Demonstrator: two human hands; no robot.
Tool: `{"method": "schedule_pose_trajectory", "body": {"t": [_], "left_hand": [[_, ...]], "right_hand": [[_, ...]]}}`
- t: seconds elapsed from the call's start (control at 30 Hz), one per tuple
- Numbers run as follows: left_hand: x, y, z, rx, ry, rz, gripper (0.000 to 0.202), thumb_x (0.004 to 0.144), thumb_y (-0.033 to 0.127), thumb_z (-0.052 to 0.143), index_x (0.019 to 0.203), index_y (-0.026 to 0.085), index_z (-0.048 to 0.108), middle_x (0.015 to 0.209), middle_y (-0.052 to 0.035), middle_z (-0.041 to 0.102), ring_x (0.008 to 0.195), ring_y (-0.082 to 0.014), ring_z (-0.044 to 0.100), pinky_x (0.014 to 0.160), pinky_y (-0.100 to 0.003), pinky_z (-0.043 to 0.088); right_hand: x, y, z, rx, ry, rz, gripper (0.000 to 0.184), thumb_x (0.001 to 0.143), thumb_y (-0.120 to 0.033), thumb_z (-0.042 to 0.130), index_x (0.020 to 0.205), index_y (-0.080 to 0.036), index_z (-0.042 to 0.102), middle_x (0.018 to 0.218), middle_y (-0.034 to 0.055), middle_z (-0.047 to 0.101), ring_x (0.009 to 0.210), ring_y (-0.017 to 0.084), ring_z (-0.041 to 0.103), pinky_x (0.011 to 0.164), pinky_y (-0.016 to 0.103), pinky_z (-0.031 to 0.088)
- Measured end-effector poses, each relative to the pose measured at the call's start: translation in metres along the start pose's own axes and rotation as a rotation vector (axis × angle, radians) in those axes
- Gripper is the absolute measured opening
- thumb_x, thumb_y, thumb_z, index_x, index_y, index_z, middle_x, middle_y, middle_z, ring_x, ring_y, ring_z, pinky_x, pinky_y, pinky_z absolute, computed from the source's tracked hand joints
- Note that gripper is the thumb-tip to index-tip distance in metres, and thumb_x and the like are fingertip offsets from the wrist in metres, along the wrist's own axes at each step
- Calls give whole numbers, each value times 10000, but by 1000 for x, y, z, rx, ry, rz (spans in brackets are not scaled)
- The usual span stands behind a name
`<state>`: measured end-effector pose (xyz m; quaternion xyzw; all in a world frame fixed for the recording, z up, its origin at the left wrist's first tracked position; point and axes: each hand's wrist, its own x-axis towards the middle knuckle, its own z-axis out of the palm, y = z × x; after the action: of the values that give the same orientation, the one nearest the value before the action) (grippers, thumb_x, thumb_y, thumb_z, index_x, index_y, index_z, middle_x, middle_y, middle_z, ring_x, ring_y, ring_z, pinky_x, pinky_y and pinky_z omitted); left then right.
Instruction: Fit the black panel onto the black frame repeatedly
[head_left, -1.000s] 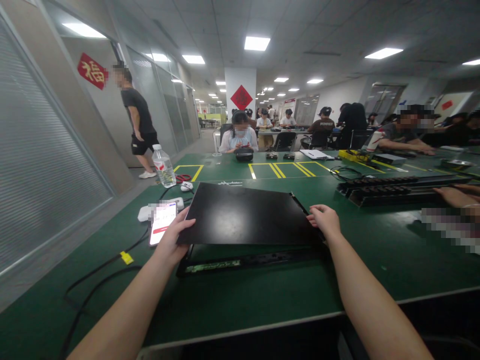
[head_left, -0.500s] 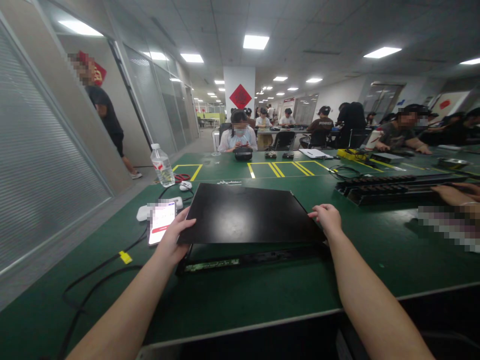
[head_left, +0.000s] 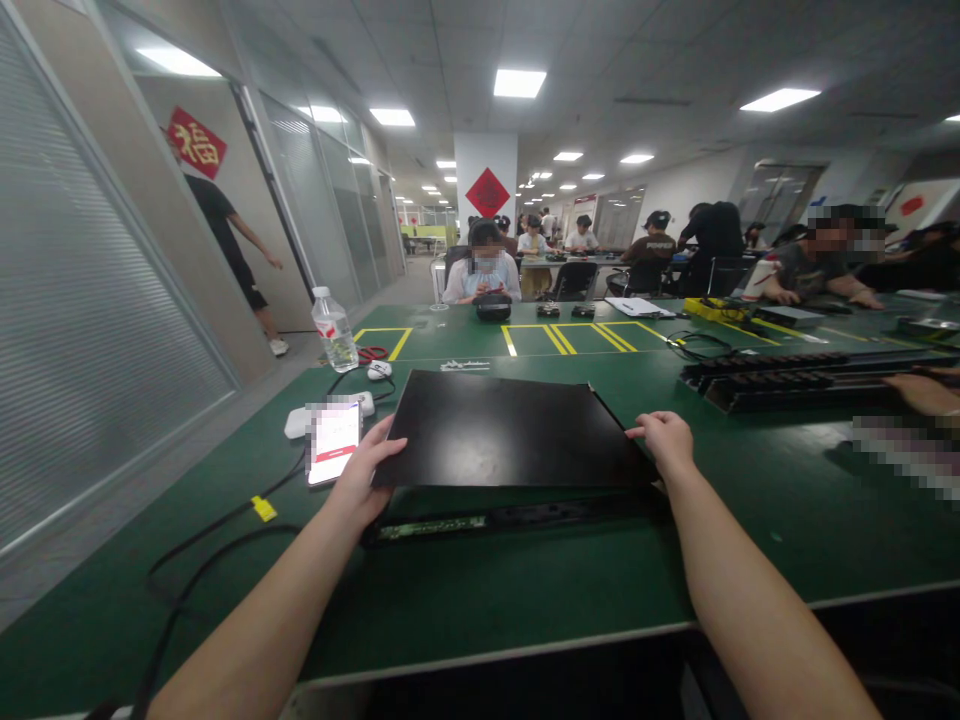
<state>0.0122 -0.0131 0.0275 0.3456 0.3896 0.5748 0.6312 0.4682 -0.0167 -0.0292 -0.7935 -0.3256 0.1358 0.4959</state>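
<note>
A flat black screen panel lies tilted over a dark casing, its near edge raised. Along the gap below that edge, a green circuit board shows in the casing's strip. My left hand grips the panel's left edge, thumb on top and the other fingers underneath. At the opposite edge, my right hand has its fingers curled and pinched on the panel's side. Most of the casing is hidden by the panel.
Left on the green table are a phone, a water bottle, a white earbud case and a black cable. Scissors and a caliper lie beyond. Black rails and another person's hand are at right.
The whole view has shifted slightly, so the table items appear farther right. Both hands keep their hold on the panel, which sits nearly the same. A person by the left doorway has moved.
</note>
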Motion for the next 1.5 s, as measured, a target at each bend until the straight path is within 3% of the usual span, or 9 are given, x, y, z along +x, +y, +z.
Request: {"method": "schedule_pose_trajectory", "body": {"t": [0.17, 0.57, 0.87, 1.13, 1.5], "left_hand": [[1, -1, -1, 0, 9, -21, 731, 603, 83, 804, 1315, 204, 689, 1035, -76, 803, 833, -247, 764, 658, -283, 594], [1, -2, -2, -1, 7, -31, 736, 598, 81, 809, 1316, 188, 683, 1025, -79, 803, 808, -241, 761, 669, -292, 593], [2, -4, -3, -4, 24, -59, 712, 620, 67, 792, 1311, 196, 681, 1015, -76, 801, 783, -231, 760, 660, -291, 595], [1, -4, 1, 5, 35, -50, 706, 624, 50, 754, 1316, 160, 663, 990, -78, 800, 768, -225, 756, 635, -282, 597], [-1, -6, 6, 34, 114, -88, 638, 628, 34, 704, 1250, 174, 687, 891, -50, 791, 701, -207, 740, 565, -260, 569]], "right_hand": [[-2, -4, -2, -30, 31, 4, 156, 737, -320, 597, 873, -246, 582, 719, 56, 769, 796, 242, 712, 638, 296, 451], [-9, -12, -6, -70, 20, -3, 162, 713, -295, 612, 865, -254, 575, 705, 50, 757, 747, 247, 680, 599, 315, 400], [-20, -28, -9, -260, -12, -16, 169, 738, -286, 629, 904, -256, 620, 727, 47, 731, 779, 249, 675, 657, 321, 428], [-29, -39, -11, -521, -66, -62, 272, 826, -380, 580, 1040, -239, 671, 924, 101, 728, 902, 276, 693, 749, 348, 486], [-38, -48, -13, -584, -116, -72, 343, 867, -394, 533, 1129, -244, 695, 1028, 132, 727, 967, 304, 687, 770, 371, 497]]}}
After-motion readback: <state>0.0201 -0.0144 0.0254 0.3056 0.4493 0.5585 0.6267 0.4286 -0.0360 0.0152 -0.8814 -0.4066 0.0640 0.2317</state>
